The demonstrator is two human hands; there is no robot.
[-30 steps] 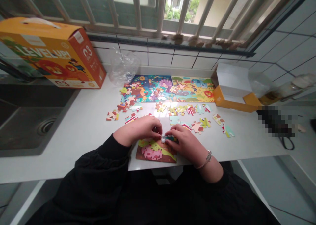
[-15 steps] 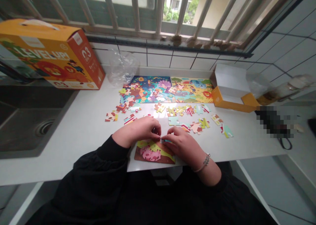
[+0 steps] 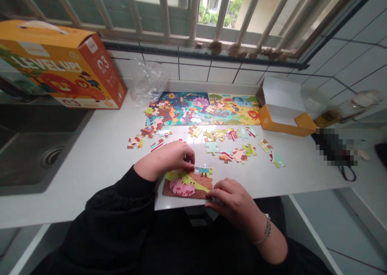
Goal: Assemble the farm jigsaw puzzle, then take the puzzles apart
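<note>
A partly joined puzzle (image 3: 184, 185) with a pink spotted pig lies near the counter's front edge. My left hand (image 3: 178, 157) rests at its upper left edge, fingers curled and closed; what they may pinch is hidden. At the lower right corner of the puzzle is my right hand (image 3: 226, 196), its fingers apart and touching the edge, holding nothing. Loose pieces lie beyond both hands, among them a pale blue piece (image 3: 212, 147), a cow-patterned piece (image 3: 135, 141) and a green piece (image 3: 249, 149).
Finished puzzle boards (image 3: 236, 110) lie along the wall with pieces on top. A large orange box (image 3: 60, 73) stands left behind the sink (image 3: 33, 146). Crumpled clear plastic (image 3: 149, 83) and an open yellow box (image 3: 286, 122) flank the boards. A bottle (image 3: 347, 110) is further right.
My right hand has moved down and right, from the puzzle's top edge to its lower right corner, uncovering a blue-figured piece at the top. My left hand has barely moved.
</note>
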